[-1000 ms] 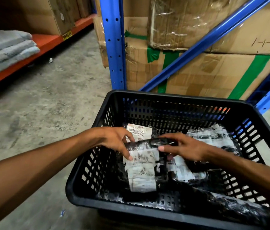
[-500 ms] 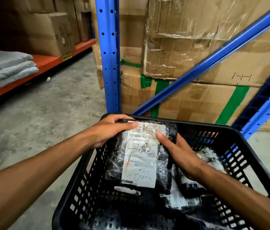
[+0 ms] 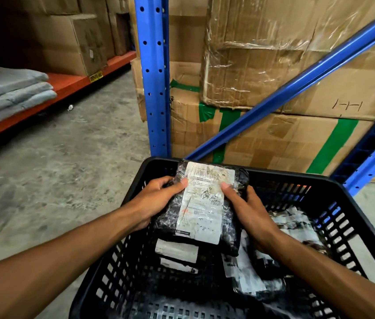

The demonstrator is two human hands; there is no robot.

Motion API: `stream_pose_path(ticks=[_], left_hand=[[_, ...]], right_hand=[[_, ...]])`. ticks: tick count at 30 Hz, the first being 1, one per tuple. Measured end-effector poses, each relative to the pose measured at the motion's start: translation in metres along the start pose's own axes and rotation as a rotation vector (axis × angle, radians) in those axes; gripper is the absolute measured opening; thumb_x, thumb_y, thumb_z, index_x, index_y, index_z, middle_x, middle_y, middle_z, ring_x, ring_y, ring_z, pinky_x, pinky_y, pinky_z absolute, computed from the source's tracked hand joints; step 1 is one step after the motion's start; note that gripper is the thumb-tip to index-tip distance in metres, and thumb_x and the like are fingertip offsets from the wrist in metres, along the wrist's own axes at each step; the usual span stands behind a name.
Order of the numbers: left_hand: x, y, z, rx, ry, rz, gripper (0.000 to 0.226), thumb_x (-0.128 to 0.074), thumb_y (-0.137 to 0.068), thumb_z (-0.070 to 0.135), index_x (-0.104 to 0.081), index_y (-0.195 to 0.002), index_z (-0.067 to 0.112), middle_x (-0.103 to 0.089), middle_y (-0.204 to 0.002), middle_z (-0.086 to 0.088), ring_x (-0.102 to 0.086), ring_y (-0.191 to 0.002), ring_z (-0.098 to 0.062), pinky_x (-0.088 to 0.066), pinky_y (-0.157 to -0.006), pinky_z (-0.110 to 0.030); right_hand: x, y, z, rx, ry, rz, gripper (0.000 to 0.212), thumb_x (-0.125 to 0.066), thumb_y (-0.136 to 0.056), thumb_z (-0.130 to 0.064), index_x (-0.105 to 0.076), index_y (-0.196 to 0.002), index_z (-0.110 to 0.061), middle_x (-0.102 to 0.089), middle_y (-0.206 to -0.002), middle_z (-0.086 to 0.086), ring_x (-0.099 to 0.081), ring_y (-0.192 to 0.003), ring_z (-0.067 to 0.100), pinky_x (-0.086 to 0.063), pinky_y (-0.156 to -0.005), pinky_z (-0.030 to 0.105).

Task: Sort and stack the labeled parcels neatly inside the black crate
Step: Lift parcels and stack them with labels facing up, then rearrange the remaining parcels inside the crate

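Both hands are holding one black plastic-wrapped parcel with a long white shipping label (image 3: 201,203) clear of the stack, above the near-left part of the black slatted plastic crate (image 3: 334,183). A second ago this parcel was lying low in the crate among the others with the hands working at it; half a second ago it was already rising, and it is now sitting higher and tilted label-up toward the camera. Judgement: the person is reading or checking the label before choosing its place, so the sorting step is under way and the stacking of this piece is not yet done.

The left hand (image 3: 158,199) is wrapping the parcel's left edge, thumb pressing on the label's upper left corner. The right hand (image 3: 248,210) is closing on the right edge, thumb resting at the label's right margin (fingers of both are hidden behind the wrap). The parcel is lying between the two palms, its lower end hanging free.

Beneath it, two further labelled black parcels (image 3: 177,254) are lying stacked at the left of the crate; a looser group of wrapped parcels (image 3: 290,229) is lying to the right.
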State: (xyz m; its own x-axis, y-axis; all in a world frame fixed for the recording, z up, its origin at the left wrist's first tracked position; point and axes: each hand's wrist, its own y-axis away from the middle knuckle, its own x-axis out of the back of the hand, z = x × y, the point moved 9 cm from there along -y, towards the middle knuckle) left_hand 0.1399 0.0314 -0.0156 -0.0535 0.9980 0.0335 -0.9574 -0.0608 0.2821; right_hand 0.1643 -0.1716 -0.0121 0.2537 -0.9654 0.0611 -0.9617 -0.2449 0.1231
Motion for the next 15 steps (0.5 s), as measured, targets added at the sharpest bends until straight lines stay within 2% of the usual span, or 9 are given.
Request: stream_pose_path(ticks=[1,3,6,8,10,13,15], left_hand=[[0.002,-0.002,-0.003,0.015,0.003,0.018,0.044,-0.072,-0.079,0.045,-0.067,-0.112,0.016,-0.079,-0.096,-0.002,-0.074,-0.090,-0.020,-0.059,-0.082,-0.035],[0.005,-0.003,-0.012,0.056,-0.071,0.075,0.038,-0.067,-0.083,0.046,-0.067,-0.110,0.019,-0.078,-0.095,-0.001,-0.074,-0.087,-0.019,-0.059,-0.081,-0.033],[0.016,-0.003,-0.027,0.083,-0.351,0.177,0.039,-0.062,-0.082,0.054,-0.066,-0.108,0.025,-0.073,-0.104,0.004,-0.069,-0.095,-0.015,-0.053,-0.091,-0.034],[0.016,-0.003,-0.037,0.099,-0.432,0.200,0.040,-0.063,-0.081,0.052,-0.065,-0.111,0.025,-0.071,-0.108,0.005,-0.066,-0.101,-0.017,-0.050,-0.096,-0.036],[0.015,-0.006,-0.040,0.099,-0.502,0.239,0.038,-0.066,-0.082,0.045,-0.062,-0.114,0.024,-0.068,-0.107,0.007,-0.063,-0.098,-0.015,-0.048,-0.089,-0.027],[0.015,-0.018,-0.040,0.094,-0.576,0.289,0.031,-0.065,-0.086,0.035,-0.060,-0.112,0.019,-0.067,-0.112,0.001,-0.060,-0.092,-0.015,-0.042,-0.077,-0.022],[0.015,-0.025,-0.045,0.127,-0.668,0.278,0.033,-0.060,-0.090,0.033,-0.060,-0.117,0.013,-0.065,-0.122,-0.006,-0.062,-0.104,-0.023,-0.045,-0.083,-0.025]], right_hand=[[-0.003,-0.001,0.004,0.007,0.025,-0.004,0.040,-0.064,-0.080,-0.057,-0.053,-0.116,-0.042,-0.068,-0.100,-0.032,-0.061,-0.091,-0.016,-0.045,-0.071,0.007],[-0.009,-0.003,0.014,-0.004,0.044,0.022,0.055,-0.062,-0.084,-0.053,-0.051,-0.130,-0.027,-0.064,-0.122,-0.014,-0.059,-0.110,0.003,-0.046,-0.088,0.021],[-0.021,-0.013,0.036,-0.072,0.050,0.069,0.058,-0.061,-0.086,-0.050,-0.049,-0.133,-0.016,-0.061,-0.130,-0.001,-0.056,-0.120,0.020,-0.042,-0.106,0.043],[-0.027,-0.021,0.048,-0.091,0.098,0.087,0.053,-0.061,-0.088,-0.046,-0.052,-0.129,-0.013,-0.064,-0.125,0.005,-0.059,-0.116,0.024,-0.044,-0.104,0.047],[-0.030,-0.028,0.057,-0.098,0.145,0.110,0.050,-0.060,-0.089,-0.044,-0.052,-0.126,-0.012,-0.066,-0.120,0.007,-0.061,-0.110,0.023,-0.046,-0.102,0.043],[-0.032,-0.036,0.068,-0.108,0.307,0.129,0.059,-0.054,-0.090,-0.050,-0.045,-0.128,-0.005,-0.064,-0.111,0.005,-0.058,-0.093,0.018,-0.044,-0.083,0.028],[-0.036,-0.040,0.078,-0.139,0.519,0.073,0.070,-0.047,-0.090,-0.058,-0.047,-0.125,0.002,-0.064,-0.106,0.010,-0.060,-0.090,0.024,-0.046,-0.076,0.030]])
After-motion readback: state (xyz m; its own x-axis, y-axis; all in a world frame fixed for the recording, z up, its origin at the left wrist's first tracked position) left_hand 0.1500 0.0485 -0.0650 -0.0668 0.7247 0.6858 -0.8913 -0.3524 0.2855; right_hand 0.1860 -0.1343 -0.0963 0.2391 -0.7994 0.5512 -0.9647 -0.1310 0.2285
